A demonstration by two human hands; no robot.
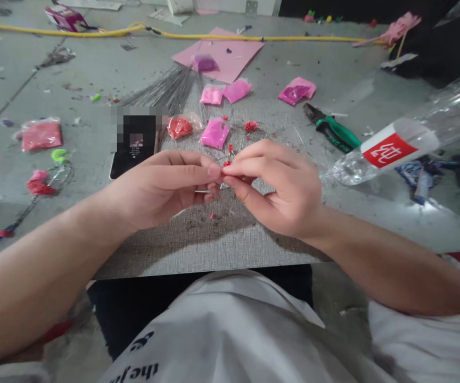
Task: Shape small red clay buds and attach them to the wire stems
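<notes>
My left hand (pixel 166 183) and my right hand (pixel 281 186) meet above the front part of the table, thumbs and fingers pinched together at the tips. Between the fingertips shows a small red piece of modelling clay (pixel 227 164), mostly covered by the fingers. Thin wire shows around it, though which hand holds the wire is hard to make out. Just beyond the hands lie a pink clay packet (pixel 214 133), an opened red clay packet (pixel 180 127) and a red clay lump (pixel 250 126) among thin wires. A tiny red crumb (pixel 212 216) rests below the fingers.
A dark phone (pixel 138 143) lies behind my left hand. Green-handled pliers (pixel 336 133) and a tilted plastic bottle (pixel 397 146) are to the right. Further back are a bundle of wires (pixel 162 88), pink paper (pixel 238 50) and a yellow cable (pixel 214 37). Clay-and-wire pieces (pixel 40 183) lie left.
</notes>
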